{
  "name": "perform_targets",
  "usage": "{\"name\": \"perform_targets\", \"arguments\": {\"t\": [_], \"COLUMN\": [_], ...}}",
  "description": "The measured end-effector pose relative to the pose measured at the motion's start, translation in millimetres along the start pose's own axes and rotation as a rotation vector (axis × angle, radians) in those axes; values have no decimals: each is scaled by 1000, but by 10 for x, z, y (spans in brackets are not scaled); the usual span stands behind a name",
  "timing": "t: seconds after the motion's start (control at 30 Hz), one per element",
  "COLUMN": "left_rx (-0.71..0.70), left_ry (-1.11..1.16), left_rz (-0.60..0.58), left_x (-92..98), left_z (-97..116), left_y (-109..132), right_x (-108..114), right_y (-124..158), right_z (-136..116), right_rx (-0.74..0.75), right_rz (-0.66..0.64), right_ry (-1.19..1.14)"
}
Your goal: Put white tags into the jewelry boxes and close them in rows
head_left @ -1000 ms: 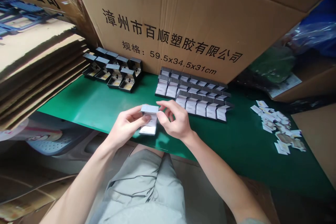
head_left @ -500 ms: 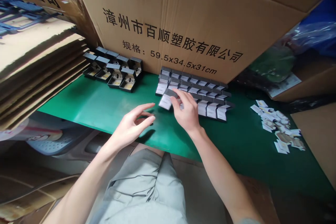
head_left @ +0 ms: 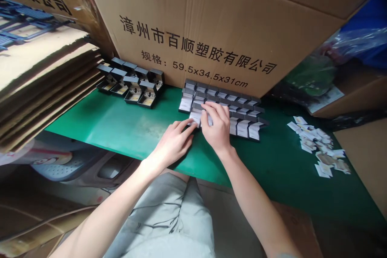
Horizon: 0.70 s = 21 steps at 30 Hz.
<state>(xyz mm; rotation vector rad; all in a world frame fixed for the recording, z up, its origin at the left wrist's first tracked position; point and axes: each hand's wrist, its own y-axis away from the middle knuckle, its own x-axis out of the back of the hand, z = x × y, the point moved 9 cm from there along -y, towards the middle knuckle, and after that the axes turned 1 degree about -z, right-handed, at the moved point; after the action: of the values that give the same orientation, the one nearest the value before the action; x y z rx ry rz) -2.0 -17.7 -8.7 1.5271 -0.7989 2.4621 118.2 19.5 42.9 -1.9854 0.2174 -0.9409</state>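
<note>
Standing behind white-lined boxes [head_left: 234, 108] — a printed carton [head_left: 208, 20].

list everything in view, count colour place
white-lined boxes: about twenty, black, mid-table
other boxes: about eight, black, back left
loose pieces: many, mostly white, right
table: one, green, centre
printed carton: one, brown, behind boxes
other cartons: several, brown, edges
cardboard stack: one, brown, left
frames: several, blue, atop stack
plastic bags: some, blue, green, right
plastic item: one, grey, below table
shorts: one pair, grey, bottom
left hand: one, at front-left box
right hand: one, over front row
</note>
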Motion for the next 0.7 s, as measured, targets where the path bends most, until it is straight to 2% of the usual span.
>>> {"name": "perform_targets", "arguments": {"t": [0.27, 0.33, 0.4, 0.5, 0.7], "left_rx": [36, 45, 71, 153, 405], "left_ry": [-85, -31, 32, 43, -135], "left_rz": [-93, -78, -10, 120, 227], "left_x": [-89, -61, 36, 263, 745], "left_z": [21, 4, -78, -382, -1302], "left_y": [3, 2, 10, 77, 378], "right_x": [68, 78, 88, 90, 104], "right_y": [-26, -21, -12, -1, -8], "right_z": [-77, -100, -113, -104, -122], "right_rx": [-16, -3, 12, 17, 21], "right_rz": [35, 47, 65, 84, 98], "right_ry": [-105, -128, -142, -152, -217]}}
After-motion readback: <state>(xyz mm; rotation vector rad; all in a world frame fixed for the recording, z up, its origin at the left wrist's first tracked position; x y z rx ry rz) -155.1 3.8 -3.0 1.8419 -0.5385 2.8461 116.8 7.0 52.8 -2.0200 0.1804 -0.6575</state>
